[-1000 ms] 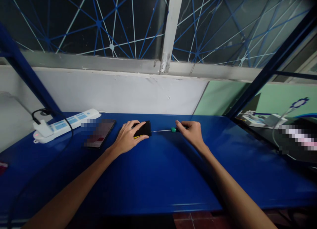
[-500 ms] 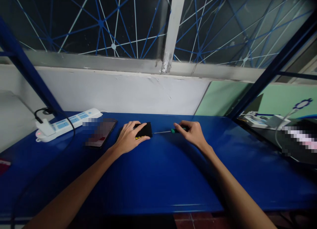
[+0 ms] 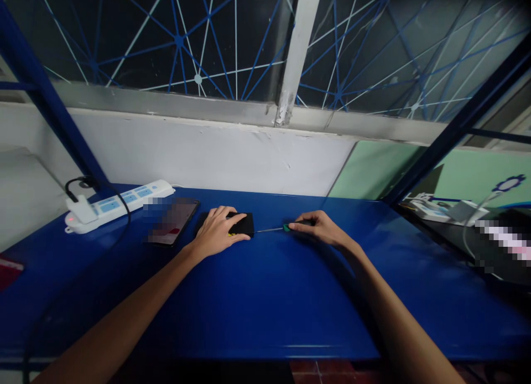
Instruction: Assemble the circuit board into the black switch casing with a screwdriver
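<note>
A flat black box with a bit of yellow marking on its near side lies on the blue table. My left hand rests over the left part of this box, thumb along its near edge and fingers across the top, gripping it. To the right, my right hand is closed around the green and black handle of a screwdriver. The thin metal shaft points left, its tip at the right end of the box. Whether the tip sits in the box or only touches it, I cannot tell.
Left of the box lies a dark phone. Behind it is a white power strip with a plugged-in adapter and black cable. A red item is at far left. Blue frame posts flank the table.
My right hand's fingers have shifted on the screwdriver handle, now straighter and less curled. My left hand stays on the box. The camera view has moved slightly.
</note>
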`<state>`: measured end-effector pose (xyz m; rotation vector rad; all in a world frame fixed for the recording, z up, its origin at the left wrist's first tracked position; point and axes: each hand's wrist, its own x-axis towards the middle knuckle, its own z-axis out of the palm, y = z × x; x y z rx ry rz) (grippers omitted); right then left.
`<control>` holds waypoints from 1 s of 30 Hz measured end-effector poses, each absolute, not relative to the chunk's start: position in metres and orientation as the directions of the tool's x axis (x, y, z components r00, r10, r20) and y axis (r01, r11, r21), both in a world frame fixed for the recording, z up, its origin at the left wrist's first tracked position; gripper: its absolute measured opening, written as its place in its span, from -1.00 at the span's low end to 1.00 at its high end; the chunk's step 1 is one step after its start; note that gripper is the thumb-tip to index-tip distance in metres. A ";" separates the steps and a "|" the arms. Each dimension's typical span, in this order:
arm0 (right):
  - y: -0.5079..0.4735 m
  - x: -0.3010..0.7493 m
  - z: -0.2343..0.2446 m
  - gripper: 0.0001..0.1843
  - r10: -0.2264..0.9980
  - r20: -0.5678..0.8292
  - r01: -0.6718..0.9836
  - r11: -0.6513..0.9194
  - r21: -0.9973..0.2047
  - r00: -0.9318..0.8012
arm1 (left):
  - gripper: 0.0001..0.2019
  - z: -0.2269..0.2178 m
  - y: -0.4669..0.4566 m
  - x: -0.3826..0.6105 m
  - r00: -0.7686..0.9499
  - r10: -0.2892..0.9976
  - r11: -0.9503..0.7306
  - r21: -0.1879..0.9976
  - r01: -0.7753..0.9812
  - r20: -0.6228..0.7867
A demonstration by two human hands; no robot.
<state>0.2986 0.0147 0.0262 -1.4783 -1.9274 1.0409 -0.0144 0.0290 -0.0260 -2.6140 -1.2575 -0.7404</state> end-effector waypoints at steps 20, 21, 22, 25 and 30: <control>0.016 0.295 0.022 -0.43 0.964 0.022 0.597 0.182 -0.781 -0.266 | -0.42 -0.027 0.031 -0.015 0.536 0.704 -0.638 0.082 0.765 0.466; 0.016 0.295 0.022 -0.45 0.961 0.021 0.582 0.186 -0.792 -0.277 | -0.42 -0.027 0.030 -0.015 0.537 0.704 -0.639 0.084 0.765 0.465; 0.015 0.296 0.023 -0.51 0.956 0.010 0.559 0.181 -0.809 -0.294 | -0.42 -0.027 0.030 -0.015 0.535 0.704 -0.639 0.087 0.764 0.466; 0.012 0.298 0.028 -0.59 0.941 -0.073 0.486 0.102 -0.868 -0.329 | -0.42 -0.026 0.030 -0.015 0.532 0.706 -0.639 0.097 0.763 0.468; 0.012 0.298 0.029 -0.58 0.953 -0.093 0.448 0.049 -0.892 -0.289 | -0.42 -0.026 0.030 -0.015 0.526 0.711 -0.637 0.111 0.763 0.468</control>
